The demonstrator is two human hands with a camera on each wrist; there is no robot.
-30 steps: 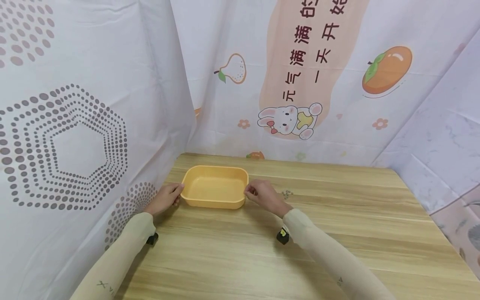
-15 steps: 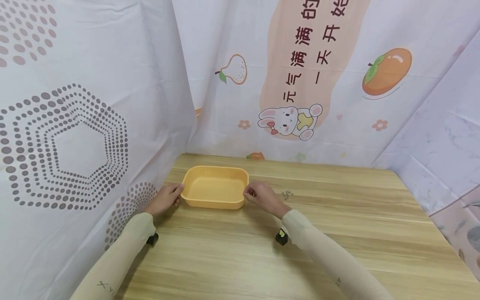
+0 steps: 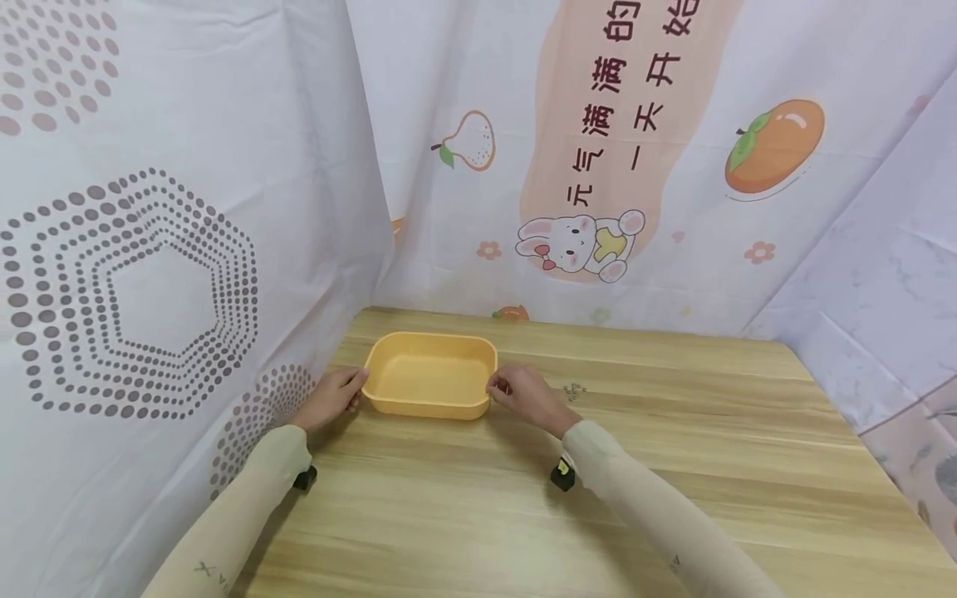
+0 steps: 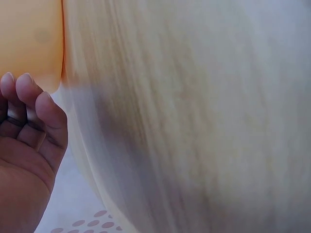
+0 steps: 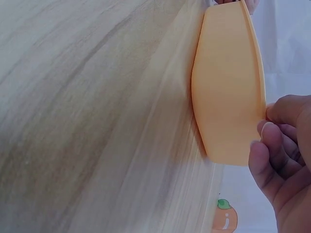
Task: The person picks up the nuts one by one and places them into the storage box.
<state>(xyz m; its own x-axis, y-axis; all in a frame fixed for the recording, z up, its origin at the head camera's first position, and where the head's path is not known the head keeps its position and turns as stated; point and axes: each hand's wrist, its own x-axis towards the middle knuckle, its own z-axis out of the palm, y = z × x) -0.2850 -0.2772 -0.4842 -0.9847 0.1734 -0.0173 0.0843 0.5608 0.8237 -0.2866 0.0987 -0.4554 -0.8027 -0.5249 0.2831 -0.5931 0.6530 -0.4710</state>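
Observation:
A yellow-orange plastic basin, rectangular with rounded corners, rests on the wooden table with nothing visible inside. My left hand is at its left end, thumb up at the rim and fingers curled below. In the left wrist view those curled fingers show beside the basin's wall; the thumb is out of sight. At the right end, my right hand pinches the rim. The right wrist view shows the right hand at the basin's edge, its other fingers curled outside the wall.
On the wooden table, several tiny greyish bits lie just right of the right hand, too small to identify. A printed white curtain closes off the back. Another dotted curtain hangs close along the left side.
The head view has shifted very slightly. Both hands stay at the basin's ends, and the basin shows no clear movement on the table.

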